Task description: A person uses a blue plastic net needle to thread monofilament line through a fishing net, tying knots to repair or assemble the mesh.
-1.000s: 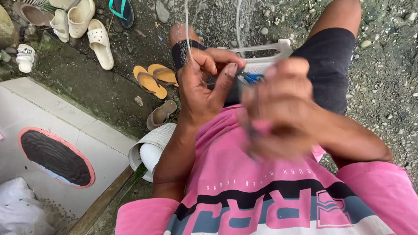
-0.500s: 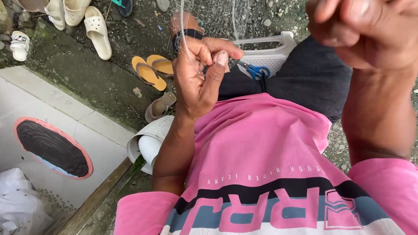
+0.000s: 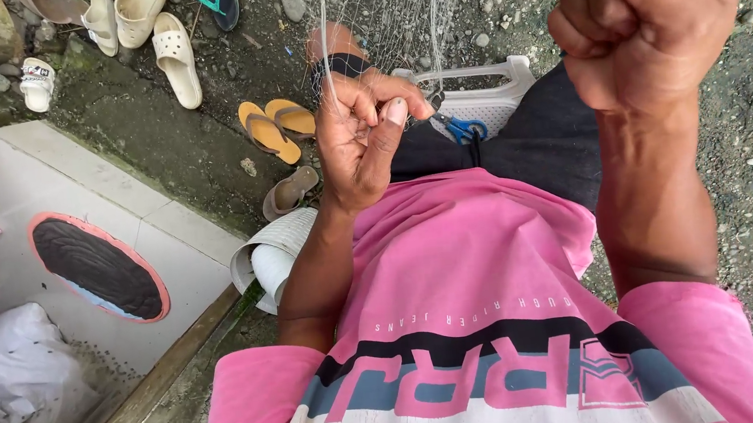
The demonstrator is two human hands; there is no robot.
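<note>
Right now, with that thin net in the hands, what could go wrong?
The left hand pinches fine net mesh, and the right hand is raised in a fist, seemingly pulling a line. A hard tug might cut into the fingers or snap a strand. The blue-handled scissors lie on the lap close under the net, so loose mesh could snag on them. The scattered sandals nearby could also catch any trailing net.

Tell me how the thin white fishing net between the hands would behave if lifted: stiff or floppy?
Probably floppy: the thin white fishing net hangs in loose strands from the left hand. It looks light, since pinched fingers alone hold it. Its open mesh may snag easily.
</note>
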